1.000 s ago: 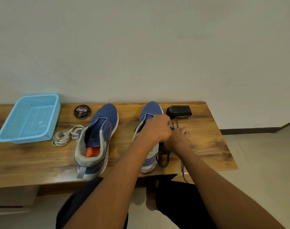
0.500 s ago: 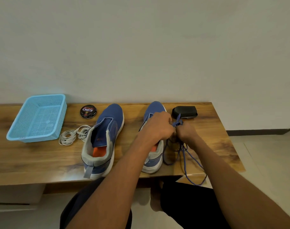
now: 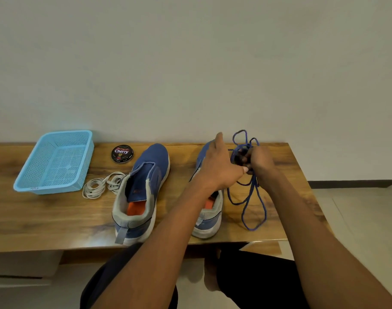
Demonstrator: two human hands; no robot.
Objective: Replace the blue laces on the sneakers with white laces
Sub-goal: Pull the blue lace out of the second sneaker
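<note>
R hand [image 3: 260, 160] curled round a bunch of blue lace [image 3: 246, 150], loops sticking up above the fist, long tails hanging below it down onto the table [image 3: 56, 217]. L hand [image 3: 219, 168] just beside it, thumb pinching the lace, index finger straight up. Lace looks fully out of the near sneaker [image 3: 207, 210], which sits under the L wrist.

Step, by my read: bundling the pulled lace. Keep coils tight in the R fist, gather the tails before setting down, else they snag.

Table's right edge near R hand, front edge close under the tails; could slide off. Open wood left of L hand past 2nd sneaker [image 3: 141, 192]; white laces [image 3: 101, 185] and basket [image 3: 54, 162] beyond
</note>
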